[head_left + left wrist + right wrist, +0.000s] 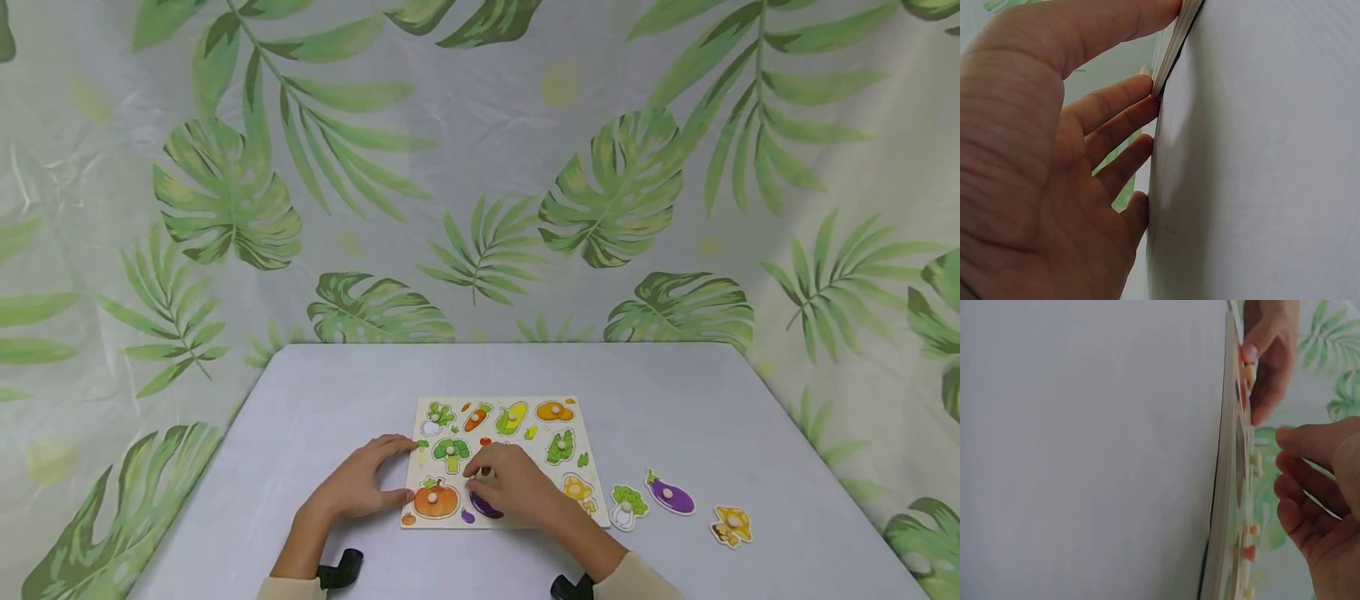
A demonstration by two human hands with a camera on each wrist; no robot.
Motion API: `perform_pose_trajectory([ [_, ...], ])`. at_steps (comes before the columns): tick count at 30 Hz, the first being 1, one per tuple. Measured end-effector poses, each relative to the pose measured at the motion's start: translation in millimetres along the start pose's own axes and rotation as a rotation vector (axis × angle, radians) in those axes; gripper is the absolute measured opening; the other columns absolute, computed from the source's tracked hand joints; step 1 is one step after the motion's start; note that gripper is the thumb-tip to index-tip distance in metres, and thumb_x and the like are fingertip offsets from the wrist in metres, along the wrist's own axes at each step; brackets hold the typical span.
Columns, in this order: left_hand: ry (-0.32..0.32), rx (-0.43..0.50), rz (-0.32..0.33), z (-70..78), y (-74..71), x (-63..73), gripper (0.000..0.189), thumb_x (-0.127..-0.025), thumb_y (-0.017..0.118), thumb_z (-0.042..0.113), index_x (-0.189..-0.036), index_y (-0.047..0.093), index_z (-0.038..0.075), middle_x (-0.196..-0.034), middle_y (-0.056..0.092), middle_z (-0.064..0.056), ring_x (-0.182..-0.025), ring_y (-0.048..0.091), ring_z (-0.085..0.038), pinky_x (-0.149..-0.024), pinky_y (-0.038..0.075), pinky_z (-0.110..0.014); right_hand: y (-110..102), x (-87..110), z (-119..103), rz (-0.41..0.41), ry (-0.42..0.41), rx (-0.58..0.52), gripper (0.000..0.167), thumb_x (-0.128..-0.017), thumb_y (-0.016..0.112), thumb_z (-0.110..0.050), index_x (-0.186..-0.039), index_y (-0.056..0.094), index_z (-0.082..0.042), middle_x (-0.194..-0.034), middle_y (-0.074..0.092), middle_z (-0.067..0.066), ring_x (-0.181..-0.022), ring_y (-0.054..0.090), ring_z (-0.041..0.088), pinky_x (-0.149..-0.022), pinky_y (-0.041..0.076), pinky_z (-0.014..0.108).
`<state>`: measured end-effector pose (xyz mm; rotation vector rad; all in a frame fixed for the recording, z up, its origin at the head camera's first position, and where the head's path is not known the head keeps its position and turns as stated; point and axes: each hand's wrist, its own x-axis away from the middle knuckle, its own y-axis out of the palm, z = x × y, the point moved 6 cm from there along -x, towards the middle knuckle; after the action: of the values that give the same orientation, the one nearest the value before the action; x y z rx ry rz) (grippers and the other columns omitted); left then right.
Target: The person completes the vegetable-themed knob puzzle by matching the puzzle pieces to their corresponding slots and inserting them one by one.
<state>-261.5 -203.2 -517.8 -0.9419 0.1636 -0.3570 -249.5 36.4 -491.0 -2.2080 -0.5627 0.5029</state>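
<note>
A wooden knob puzzle board (495,522) with vegetable pictures lies on the table. At its left edge rests my left hand (360,479), its thumb near the lower corner and its fingers farther up; in the left wrist view the fingertips meet the board's side. My right hand (513,487) is over the lower middle of the board, beside a dark purple eggplant picture (485,505), and hides part of the middle row. Seen from the right wrist, its fingers (1294,515) are loosely bent above the knobs, with nothing between them and the thumb. A pumpkin piece (436,498) sits between the hands.
Right of the board lie three loose pieces: a leafy green vegetable (628,507), an eggplant (671,496) and a yellow mushroom (731,527). Broccoli (451,454), carrot (477,418) and corn (512,417) show on the board. A leaf-patterned curtain (480,167) hangs behind the white table (337,379).
</note>
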Motion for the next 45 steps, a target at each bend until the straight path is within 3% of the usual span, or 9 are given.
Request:
perform_pose_trajectory([
  [7, 0.011, -0.006, -0.005, -1.1, 1.7, -0.8, 0.071, -0.079, 0.082, 0.046, -0.143, 0.059, 0.025, -0.154, 0.052, -0.002, -0.146, 0.045, -0.035, -0.116, 0.038, -0.066, -28, 17.3, 12, 0.051, -0.043, 0.055, 0.009, -0.093, 0.076, -0.016, -0.102, 0.079, -0.016, -0.102, 0.075, -0.008, -0.095, 0.067, 0.008, -0.083, 0.06, 0.028],
  [13, 0.02, -0.005, 0.007, -4.1, 1.9, -0.5, 0.07, -0.08, 0.082, 0.046, -0.143, 0.059, 0.026, -0.154, 0.052, 0.0, -0.147, 0.045, -0.034, -0.117, 0.037, -0.064, -52, 31.7, 30, 0.108, 0.022, 0.104, 0.012, -0.092, 0.079, -0.018, -0.103, 0.079, -0.019, -0.1, 0.074, -0.01, -0.092, 0.064, 0.011, -0.079, 0.057, 0.027],
  [19, 0.03, -0.006, 0.005, -3.4, 2.8, -2.5, 0.07, -0.08, 0.082, 0.046, -0.143, 0.059, 0.026, -0.153, 0.053, 0.0, -0.146, 0.045, -0.033, -0.117, 0.038, -0.064, -74, 46.5, 45, 0.166, 0.075, 0.109, 0.02, -0.091, 0.079, -0.021, -0.11, 0.078, -0.016, -0.105, 0.075, -0.007, -0.093, 0.067, 0.015, -0.083, 0.061, 0.035],
  [27, 0.032, -0.011, 0.007, -1.4, 1.9, -2.5, 0.071, -0.079, 0.082, 0.047, -0.142, 0.06, 0.024, -0.152, 0.053, -0.001, -0.145, 0.046, -0.034, -0.116, 0.039, -0.066, -100, 66.4, 63, 0.24, 0.081, 0.101, 0.025, -0.091, 0.08, -0.019, -0.115, 0.077, -0.013, -0.102, 0.075, -0.001, -0.088, 0.064, 0.02, -0.073, 0.058, 0.031],
  [32, 0.019, -0.007, 0.01, -0.8, 0.5, -0.9, 0.071, -0.078, 0.082, 0.047, -0.141, 0.06, 0.026, -0.152, 0.053, 0.0, -0.146, 0.046, -0.034, -0.115, 0.039, -0.066, -116, 82.1, 76, 0.3, 0.076, 0.155, 0.023, -0.089, 0.082, -0.018, -0.112, 0.078, -0.014, -0.104, 0.075, -0.004, -0.085, 0.061, 0.012, -0.069, 0.053, 0.024],
  [37, 0.012, 0.001, 0.009, -1.4, 0.9, -0.9, 0.071, -0.077, 0.082, 0.047, -0.141, 0.061, 0.026, -0.152, 0.053, 0.001, -0.146, 0.046, -0.034, -0.115, 0.039, -0.066, -132, 100.9, 94, 0.334, 0.134, 0.215, 0.021, -0.089, 0.082, -0.02, -0.11, 0.078, -0.016, -0.104, 0.074, -0.01, -0.085, 0.061, 0.011, -0.068, 0.051, 0.023],
  [45, 0.012, 0.003, 0.009, -3.5, 2.3, -0.5, 0.071, -0.077, 0.082, 0.049, -0.141, 0.061, 0.027, -0.152, 0.054, 0.0, -0.145, 0.047, -0.033, -0.115, 0.039, -0.066, -151, 129.4, 121, 0.348, 0.22, 0.287, 0.022, -0.086, 0.084, -0.02, -0.106, 0.079, -0.016, -0.1, 0.075, -0.006, -0.082, 0.059, 0.01, -0.064, 0.05, 0.023],
])
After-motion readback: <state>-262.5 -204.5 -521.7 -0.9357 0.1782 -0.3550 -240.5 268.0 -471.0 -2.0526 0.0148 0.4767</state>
